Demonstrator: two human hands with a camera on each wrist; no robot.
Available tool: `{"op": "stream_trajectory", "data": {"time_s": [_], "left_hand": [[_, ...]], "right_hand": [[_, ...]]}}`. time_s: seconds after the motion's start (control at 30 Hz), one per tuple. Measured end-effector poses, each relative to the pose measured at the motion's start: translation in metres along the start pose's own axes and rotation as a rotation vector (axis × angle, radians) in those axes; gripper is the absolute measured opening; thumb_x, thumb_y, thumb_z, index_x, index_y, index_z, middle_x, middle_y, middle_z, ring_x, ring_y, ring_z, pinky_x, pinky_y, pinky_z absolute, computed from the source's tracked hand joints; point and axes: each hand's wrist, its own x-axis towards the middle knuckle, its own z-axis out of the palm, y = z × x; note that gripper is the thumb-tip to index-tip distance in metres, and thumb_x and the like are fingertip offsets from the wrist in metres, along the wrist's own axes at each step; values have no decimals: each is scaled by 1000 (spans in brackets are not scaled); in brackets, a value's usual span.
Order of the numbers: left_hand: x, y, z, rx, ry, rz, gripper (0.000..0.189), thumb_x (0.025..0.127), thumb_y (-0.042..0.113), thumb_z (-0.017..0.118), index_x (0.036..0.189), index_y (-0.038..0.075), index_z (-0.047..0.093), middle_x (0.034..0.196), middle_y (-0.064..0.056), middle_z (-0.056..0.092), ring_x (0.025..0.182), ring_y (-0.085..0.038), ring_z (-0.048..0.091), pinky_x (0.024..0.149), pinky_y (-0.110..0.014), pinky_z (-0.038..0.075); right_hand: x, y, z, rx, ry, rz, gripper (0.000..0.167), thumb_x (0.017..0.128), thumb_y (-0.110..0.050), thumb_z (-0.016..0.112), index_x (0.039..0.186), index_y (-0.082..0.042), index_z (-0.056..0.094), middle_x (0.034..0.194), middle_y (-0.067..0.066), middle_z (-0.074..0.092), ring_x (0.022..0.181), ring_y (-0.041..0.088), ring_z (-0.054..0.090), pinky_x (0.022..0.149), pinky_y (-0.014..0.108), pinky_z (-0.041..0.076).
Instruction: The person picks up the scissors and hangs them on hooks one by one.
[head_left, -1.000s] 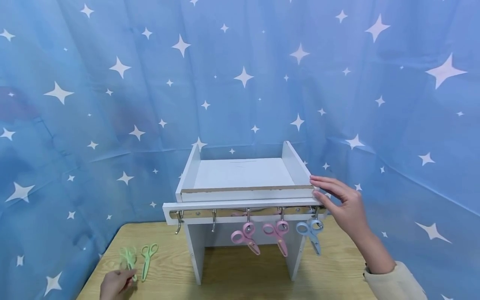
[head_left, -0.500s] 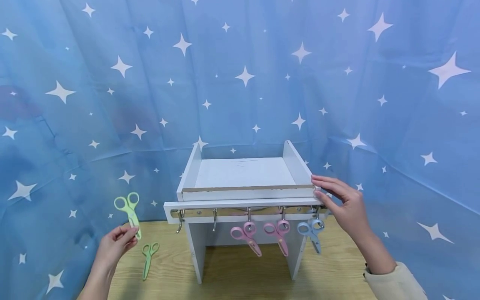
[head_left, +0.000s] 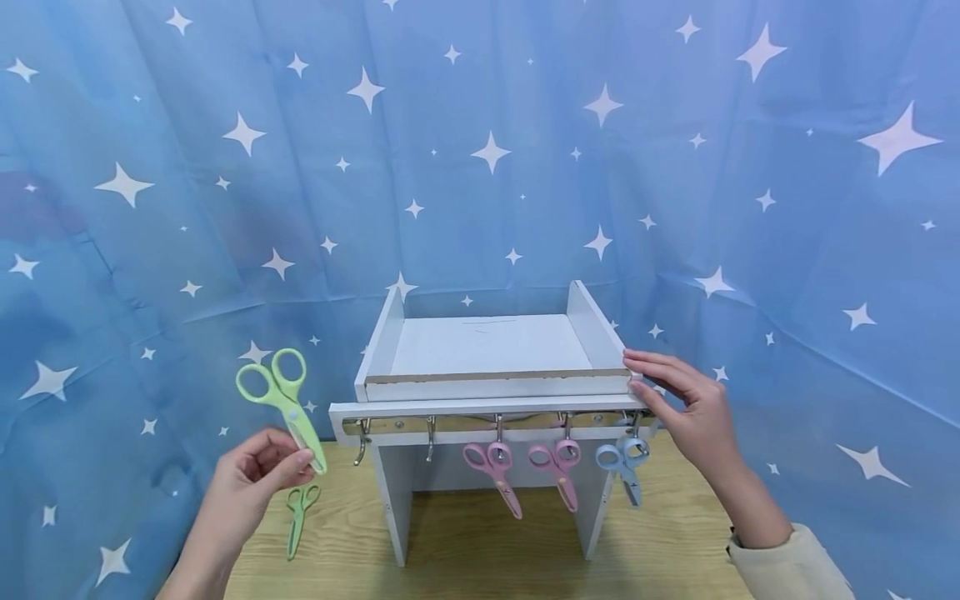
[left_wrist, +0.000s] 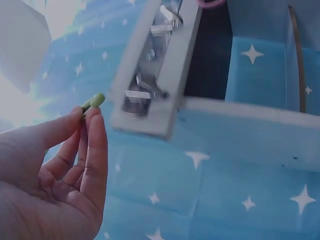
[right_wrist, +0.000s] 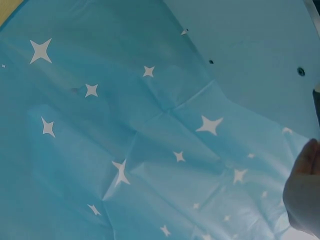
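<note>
In the head view my left hand [head_left: 251,483] pinches light green scissors [head_left: 288,408] near the blade tip, handles up, left of the white rack [head_left: 498,389]. In the left wrist view, the thumb and fingers meet around the scissors' green tip [left_wrist: 97,100]. A second pair of green scissors [head_left: 297,525] lies on the table below. My right hand [head_left: 693,408] holds the rack's front right corner between thumb and fingertips. From hooks along the front hang two pink scissors [head_left: 555,471] and one blue pair [head_left: 625,467]. The two left hooks [head_left: 431,437] carry nothing.
The rack stands on a wooden table [head_left: 675,533], its raised side panels [head_left: 596,325] around a white top shelf. A blue curtain with white stars [head_left: 480,167] hangs close behind and on both sides.
My left hand has lifted the light green scissors off the table and brought them up and right, towards the rack's left end. The right hand stays at the rack's corner.
</note>
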Motion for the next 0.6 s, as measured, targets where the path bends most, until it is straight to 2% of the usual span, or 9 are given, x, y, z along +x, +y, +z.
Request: {"op": "stream_trajectory", "data": {"time_s": [0.13,0.23,0.3,0.4,0.6], "left_hand": [[-7,3,13,-27,-156,105,11,95,-5,61,91,5,65,83,8,73,74,-6,71,68,-24,63],[-12,2,22,-60,-273,157,9,94,-9,58,93,-1,63,87,9,74,78,-6,72,71,-24,63],[-15,1,28,-40,-324,135,3,95,-6,59,94,-5,61,87,11,74,80,-5,72,73,-25,63],[-20,-1,37,-4,-386,84,9,97,1,60,97,-9,60,88,11,74,81,-5,72,74,-25,63],[-26,-12,55,46,-468,2,17,96,10,65,97,-6,62,89,-1,73,82,-2,70,73,-23,62]], "right_hand": [[0,0,0,3,7,-6,38,80,17,70,113,0,74,122,2,72,115,-2,64,96,8,50],[-1,0,0,3,4,6,38,80,17,70,114,-1,74,122,0,72,115,-2,64,96,8,50],[-1,0,0,1,0,15,38,81,16,70,114,-2,74,122,-2,72,116,-3,64,96,8,50],[-1,0,0,6,0,13,38,81,17,70,114,-1,74,122,-2,72,115,-2,64,96,8,50],[-1,0,1,12,3,19,38,81,17,70,114,-1,74,122,-2,72,115,-2,64,96,8,51]]}}
